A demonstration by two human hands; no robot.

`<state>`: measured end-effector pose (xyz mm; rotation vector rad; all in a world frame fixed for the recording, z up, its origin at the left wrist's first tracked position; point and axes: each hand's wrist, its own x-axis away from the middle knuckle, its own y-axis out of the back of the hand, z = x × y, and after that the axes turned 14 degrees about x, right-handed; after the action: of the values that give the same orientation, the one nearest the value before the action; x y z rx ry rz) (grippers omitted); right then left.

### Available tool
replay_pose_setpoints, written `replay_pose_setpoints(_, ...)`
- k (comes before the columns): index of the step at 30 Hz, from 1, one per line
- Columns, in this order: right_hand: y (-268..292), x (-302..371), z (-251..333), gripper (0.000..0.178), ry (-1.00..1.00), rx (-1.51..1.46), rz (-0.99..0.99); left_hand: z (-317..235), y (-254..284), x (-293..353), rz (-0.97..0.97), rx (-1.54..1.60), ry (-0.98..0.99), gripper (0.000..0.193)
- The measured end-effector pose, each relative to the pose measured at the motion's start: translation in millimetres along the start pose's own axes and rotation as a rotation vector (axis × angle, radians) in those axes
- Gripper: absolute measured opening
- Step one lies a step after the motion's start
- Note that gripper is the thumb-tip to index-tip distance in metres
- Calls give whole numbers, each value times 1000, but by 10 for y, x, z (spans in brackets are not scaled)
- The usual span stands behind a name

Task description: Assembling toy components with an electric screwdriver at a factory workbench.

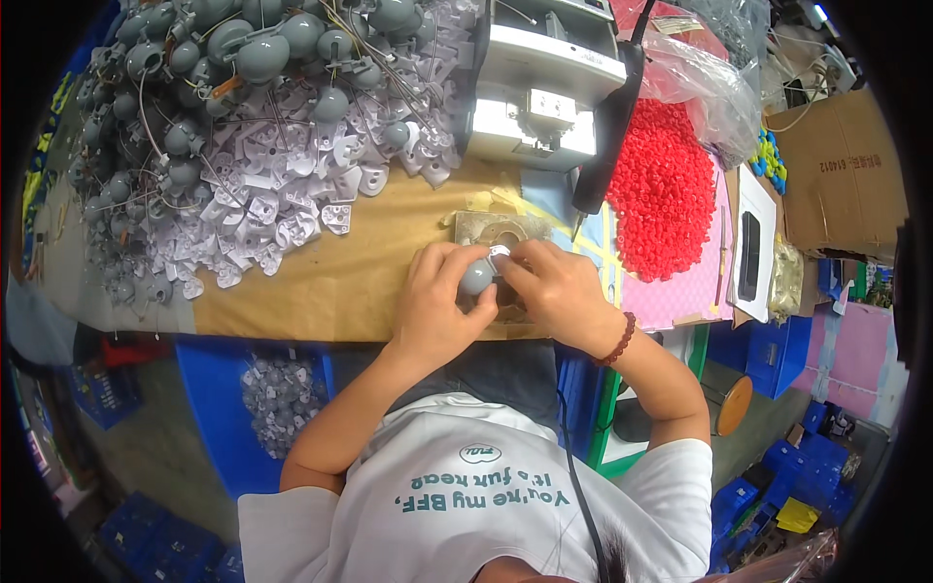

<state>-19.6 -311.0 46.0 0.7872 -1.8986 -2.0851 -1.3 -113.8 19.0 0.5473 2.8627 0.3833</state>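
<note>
Between my two hands, over a worn flat fixture block [476,229], is a grey rounded plastic part [475,278]. My left hand [437,291] is closed around its left side, fingers on top and thumb below. A small white plastic piece [499,252] sits at the top right of the grey part. The fingertips of my right hand [559,291] pinch that white piece against it. Part of the fixture block is hidden under my hands. A black electric screwdriver [610,136] hangs tip down just beyond my right hand.
Grey domed parts with wires [262,58] and loose white plastic pieces [282,194] are heaped at the left. Small red parts [666,185] lie on pink sheeting at the right. A white machine [544,97] stands at the back. Below the table edge is a blue bin [219,408].
</note>
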Motion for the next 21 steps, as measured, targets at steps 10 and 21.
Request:
replay_pose_setpoints(10,82,-18,-114,31,263,47,149,-98,-3,-31,92,-356,-243,42)
replay_pose_setpoints(21,64,-30,-44,14,246,87,113,-135,11,18,52,-263,-185,40)
